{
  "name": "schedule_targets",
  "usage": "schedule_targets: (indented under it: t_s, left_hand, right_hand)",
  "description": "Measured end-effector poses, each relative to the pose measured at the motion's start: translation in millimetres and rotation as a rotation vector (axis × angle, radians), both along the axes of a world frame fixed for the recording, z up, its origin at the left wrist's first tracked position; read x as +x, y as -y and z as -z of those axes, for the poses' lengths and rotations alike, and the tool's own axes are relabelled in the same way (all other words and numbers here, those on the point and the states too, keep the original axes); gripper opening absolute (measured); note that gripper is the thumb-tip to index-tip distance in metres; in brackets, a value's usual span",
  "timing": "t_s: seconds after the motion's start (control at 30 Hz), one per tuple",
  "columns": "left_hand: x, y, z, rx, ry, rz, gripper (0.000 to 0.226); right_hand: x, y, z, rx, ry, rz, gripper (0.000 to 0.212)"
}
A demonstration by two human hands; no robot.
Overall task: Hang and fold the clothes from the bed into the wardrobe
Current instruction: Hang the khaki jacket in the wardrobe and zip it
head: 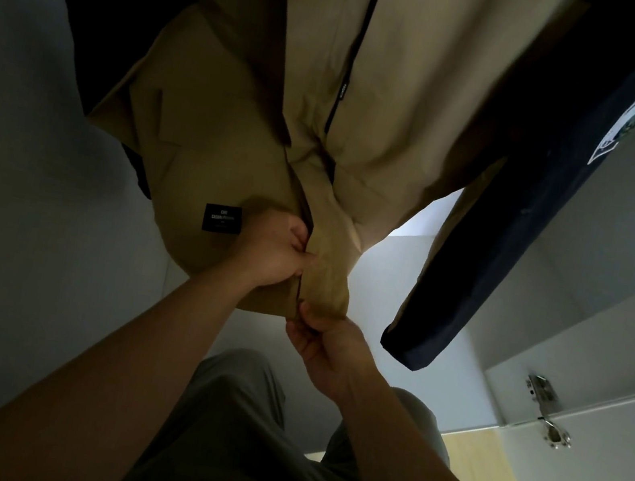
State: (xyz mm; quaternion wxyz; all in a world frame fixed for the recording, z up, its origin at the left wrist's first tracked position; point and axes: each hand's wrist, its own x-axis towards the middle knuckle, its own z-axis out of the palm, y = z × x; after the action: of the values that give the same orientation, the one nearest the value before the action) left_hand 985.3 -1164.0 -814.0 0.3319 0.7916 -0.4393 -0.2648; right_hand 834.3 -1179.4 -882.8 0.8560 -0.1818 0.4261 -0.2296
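Left grip (269, 249) and right grip (324, 349) pinching tan jacket (216, 129) hem, navy sleeve (489, 245) hanging beside

Tan jacket (398, 85): seen hung inside the wardrobe (616, 293), mid-scene, hem toward the near side. Fabric is plain khaki and lightly creased. A dark zip (344, 88) is run down the middle (done up or not cannot be told). A black label (222, 218) with pale lettering is sewn on the left panel near the hem. The front edge is gripped by the left hand (272, 249); the hem just below is pinched by the right hand (330, 352).

Navy garment (520, 233): hung just to the right, with a white-edged patch (629, 121) on it.
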Motion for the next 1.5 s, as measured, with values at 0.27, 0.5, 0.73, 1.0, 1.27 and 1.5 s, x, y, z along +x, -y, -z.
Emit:
schedule_targets:
  t_s: [0.27, 0.5, 0.73, 1.0, 1.27, 1.5]
  left_hand:
    - [19.3, 7.2, -12.4, -0.074, -0.018, -0.090, 0.028]
    - [41.1, 31.1, -104.5, -0.372, 0.201, -0.275, 0.034]
    - [58.6, 16.3, -259.5, -1.077, 0.354, -0.432, 0.029]
    - [111.0, 37.7, -383.3, -1.072, 0.708, -0.386, 0.036]
    - [136.5, 47.4, -380.9, -0.932, 0.662, -0.274, 0.048]
    - [151.0, 38.1, -391.6, -0.978, 0.567, -0.369, 0.051]
  right_hand:
    - [8.2, 30.5, -31.0, -0.490, -0.604, -0.262, 0.048]
    - [27.9, 59.0, -187.2, -1.304, -0.582, 0.169, 0.015]
    - [2.7, 63.9, -362.7, -2.110, -0.526, 0.927, 0.014]
    - [-17.9, 109.6, -440.9, -2.075, -1.177, 0.843, 0.036]
    - [-38.1, 109.7, -399.1, -2.070, -1.289, 0.668, 0.046]
    - [-82.7, 118.4, -439.2, -2.354, -1.421, 0.658, 0.022]
